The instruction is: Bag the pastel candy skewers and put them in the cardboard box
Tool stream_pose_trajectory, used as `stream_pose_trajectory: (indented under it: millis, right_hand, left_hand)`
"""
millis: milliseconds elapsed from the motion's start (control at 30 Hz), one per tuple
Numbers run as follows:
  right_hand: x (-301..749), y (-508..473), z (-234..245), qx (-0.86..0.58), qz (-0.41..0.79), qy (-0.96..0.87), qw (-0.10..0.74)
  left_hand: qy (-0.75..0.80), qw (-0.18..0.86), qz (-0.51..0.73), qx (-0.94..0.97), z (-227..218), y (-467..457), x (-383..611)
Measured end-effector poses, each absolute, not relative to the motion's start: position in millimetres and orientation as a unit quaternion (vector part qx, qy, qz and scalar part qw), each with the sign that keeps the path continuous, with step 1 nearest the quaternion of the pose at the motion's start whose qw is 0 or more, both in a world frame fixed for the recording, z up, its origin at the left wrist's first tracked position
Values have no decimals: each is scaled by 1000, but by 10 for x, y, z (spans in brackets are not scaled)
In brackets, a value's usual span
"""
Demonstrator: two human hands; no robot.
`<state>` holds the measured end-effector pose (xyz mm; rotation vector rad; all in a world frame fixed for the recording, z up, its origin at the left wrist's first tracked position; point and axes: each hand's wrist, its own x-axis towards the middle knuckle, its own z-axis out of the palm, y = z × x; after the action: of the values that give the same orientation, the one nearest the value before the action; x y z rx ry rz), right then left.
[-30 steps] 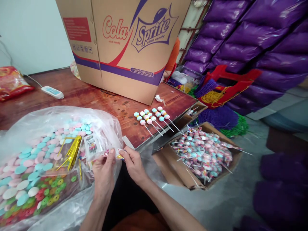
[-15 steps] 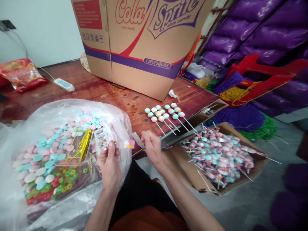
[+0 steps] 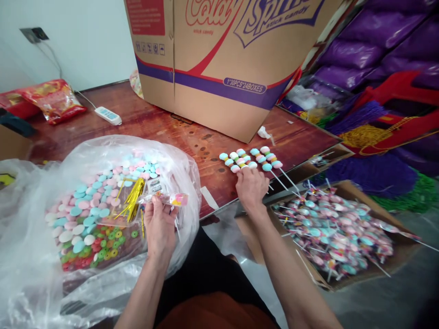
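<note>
My left hand (image 3: 159, 227) is closed around a small clear printed wrapper bag (image 3: 168, 198), held over the edge of a big clear plastic bag of pastel candy discs (image 3: 85, 208). My right hand (image 3: 252, 186) rests on the wooden table (image 3: 192, 141), its curled fingers on the sticks of a row of candy skewers (image 3: 248, 158) with pink, blue and yellow pieces. Whether the fingers grip a stick is hidden. Gold twist ties (image 3: 133, 198) lie in a tray on top of the candy discs.
A large Cola Sprite cardboard box (image 3: 222, 59) stands at the back of the table. An open carton of wrapped candy sticks (image 3: 338, 228) sits on the floor at the right. A power strip (image 3: 108, 115) and red snack packets (image 3: 53, 98) lie far left. Purple sacks (image 3: 377, 45) are stacked at right.
My right hand let go of the wrapper bag and moved right and forward onto the candy skewers. My left hand kept the bag. The camera view shifted left and down.
</note>
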<state>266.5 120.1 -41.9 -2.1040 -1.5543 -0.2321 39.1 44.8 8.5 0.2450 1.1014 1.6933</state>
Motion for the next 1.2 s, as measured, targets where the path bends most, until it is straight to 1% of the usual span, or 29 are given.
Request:
stream_pose_trajectory:
  millis: [67,100,200,233,333,433,600,833,1033,1200]
  right_hand:
    - [2647,1110,-390,-761,-49,-571,302]
    - [2625,1040,-364,-744,-21,-575,339]
    - [2505,735,-240,-653,98,-591,463]
    - [2451,613,-189,-621,141,-594,492]
    - [2287,265,-42,-555,223,-603,528]
    - [2167,42,49,-508,251,-626,536]
    - [2105,-54,71,-483,222,-659,533]
    - [2180,-69,57,-488,204,-697,484]
    - [2266,-47,85,-484,237,-709,455]
    - [2256,-42,116,-488,277,-710,425]
  left_hand:
    - [460,523,710,108,102,449,382]
    - [460,518,713,108,103,452,377]
    - [464,498,726,104,74,472,355]
    - [466,493,727,104,58,479,346]
    - [474,485,727,111,14,486,319]
    - [484,478,723,122,-2,467,308]
    - [480,475,726,130,31,426,344]
    - [483,463,722,175,83,400,369]
    - [516,412,698,275,16,386,300]
    - [533,391,682,312,-14,374,303]
